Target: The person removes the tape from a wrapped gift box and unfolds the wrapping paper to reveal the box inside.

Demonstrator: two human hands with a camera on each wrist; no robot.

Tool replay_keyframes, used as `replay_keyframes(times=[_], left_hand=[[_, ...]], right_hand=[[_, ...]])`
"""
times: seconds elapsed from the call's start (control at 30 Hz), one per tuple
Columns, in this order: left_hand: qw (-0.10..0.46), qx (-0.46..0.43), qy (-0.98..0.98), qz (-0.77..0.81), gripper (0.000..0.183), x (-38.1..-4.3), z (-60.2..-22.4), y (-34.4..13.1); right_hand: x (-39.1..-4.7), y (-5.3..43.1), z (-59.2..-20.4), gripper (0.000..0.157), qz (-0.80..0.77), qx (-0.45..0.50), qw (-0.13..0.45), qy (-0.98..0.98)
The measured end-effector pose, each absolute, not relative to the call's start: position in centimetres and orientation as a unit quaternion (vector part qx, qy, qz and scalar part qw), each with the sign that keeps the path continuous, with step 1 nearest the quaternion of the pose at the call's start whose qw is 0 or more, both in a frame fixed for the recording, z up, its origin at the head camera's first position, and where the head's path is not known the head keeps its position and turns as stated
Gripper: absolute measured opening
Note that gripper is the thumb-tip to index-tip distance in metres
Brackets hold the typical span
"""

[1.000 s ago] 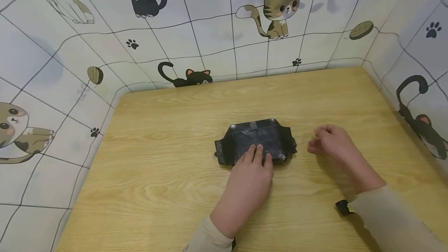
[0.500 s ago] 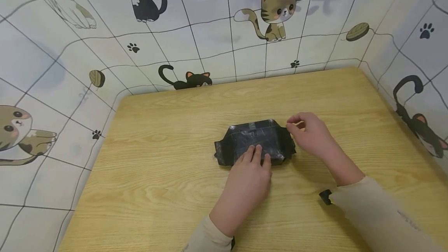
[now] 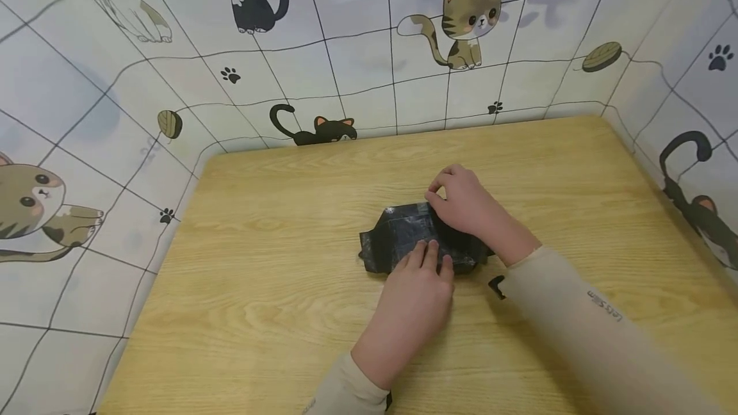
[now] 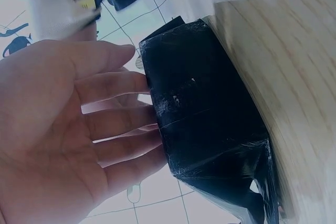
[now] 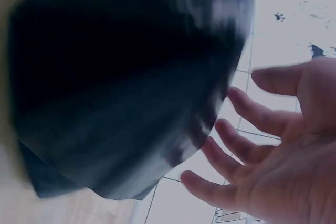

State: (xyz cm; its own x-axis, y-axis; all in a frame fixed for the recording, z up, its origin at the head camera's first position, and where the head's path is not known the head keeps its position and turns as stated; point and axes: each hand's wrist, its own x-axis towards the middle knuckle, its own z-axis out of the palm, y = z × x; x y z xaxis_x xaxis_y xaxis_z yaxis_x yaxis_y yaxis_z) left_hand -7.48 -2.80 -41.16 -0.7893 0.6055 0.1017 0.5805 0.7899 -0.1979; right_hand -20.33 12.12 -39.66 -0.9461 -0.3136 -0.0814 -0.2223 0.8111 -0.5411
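Observation:
A black plastic-wrapped package [image 3: 410, 230] with folded end flaps lies flat on the wooden table. My left hand [image 3: 416, 296] rests its spread, fairly straight fingers on the package's near part; in the left wrist view, those fingers [image 4: 126, 137] reach the package's upper face. Over the far right part hovers my right hand [image 3: 464, 207], its thumb and index tip right at the far edge beside a small strip of clear tape [image 3: 423, 209]. In the right wrist view the right fingers [image 5: 244, 148] are spread, loosely bent and pinch nothing. The right forearm partly hides the package's right flap.
The wooden table [image 3: 259, 312] extends around the package on every side. Cat-patterned walls [image 3: 357, 31] rise behind it and at both sides. A small black wrist device [image 3: 497, 287] hangs below the right sleeve.
My right hand has come in from the right, past the package's right flap, to above its far edge. My left hand has kept its place on the package, which has not moved.

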Motion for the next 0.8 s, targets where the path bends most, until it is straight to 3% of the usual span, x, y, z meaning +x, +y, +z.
replay_keyframes(times=[0.23, 0.5, 0.8], left_hand=[[0.088, -0.313, -0.942, 0.083, 0.033, -7.5, -41.3, -2.8], [0.075, -0.312, -0.943, 0.085, 0.035, -7.6, -41.2, -2.7], [0.082, -0.312, -0.943, 0.084, 0.034, -7.5, -41.2, -2.7]], right_hand=[[-22.5, 12.1, -39.8, 0.032, -0.272, -0.152, 0.177, 0.933], [-22.5, 12.1, -39.9, 0.014, -0.282, -0.156, 0.154, 0.934], [-22.4, 11.9, -41.0, 0.013, -0.303, -0.185, 0.137, 0.925]])
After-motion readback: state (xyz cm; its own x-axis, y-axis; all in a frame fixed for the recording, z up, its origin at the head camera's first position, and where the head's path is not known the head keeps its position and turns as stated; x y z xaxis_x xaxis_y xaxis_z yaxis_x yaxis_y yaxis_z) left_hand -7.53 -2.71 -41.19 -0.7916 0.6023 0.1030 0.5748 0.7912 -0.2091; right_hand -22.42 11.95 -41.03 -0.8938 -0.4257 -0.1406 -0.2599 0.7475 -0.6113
